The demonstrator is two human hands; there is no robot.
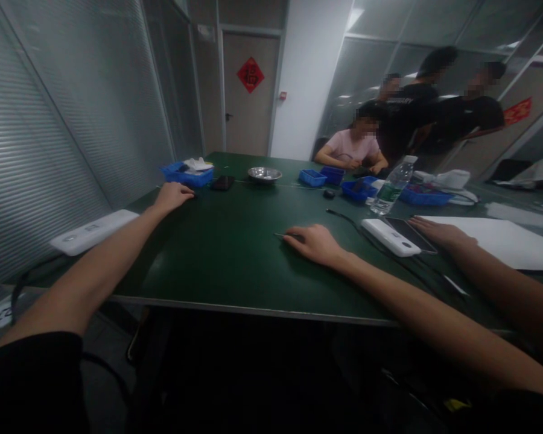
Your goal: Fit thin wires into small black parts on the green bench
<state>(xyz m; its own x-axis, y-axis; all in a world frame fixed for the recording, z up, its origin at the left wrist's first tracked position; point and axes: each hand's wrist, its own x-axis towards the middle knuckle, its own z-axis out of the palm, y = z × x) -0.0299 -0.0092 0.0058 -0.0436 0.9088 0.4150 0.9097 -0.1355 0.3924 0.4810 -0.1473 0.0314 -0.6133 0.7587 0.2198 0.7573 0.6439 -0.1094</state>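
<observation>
Holding a slim metallic tool (279, 234), my right hand (317, 242) lies palm-down at the middle of the green table (226, 259). The fingers are drawn close around the tool; its thin tip projects leftward, just above or on the surface, I cannot tell which. My left hand (169, 199) is well apart from it, at the table's left side, just in front of a blue bin (203, 179). I cannot tell whether those fingers grip anything; a black phone (222, 182) lies near them. Behind my left forearm I note a white device (93, 232). A steel bowl (265, 178) stands farther back, between my two hands. To the right of my right hand I record a black cable (344, 218), a white power bank (389, 236) and an upright clear bottle (393, 188). A neighbouring person's hand (447, 232) rests beside a white sheet (507, 241).
</observation>
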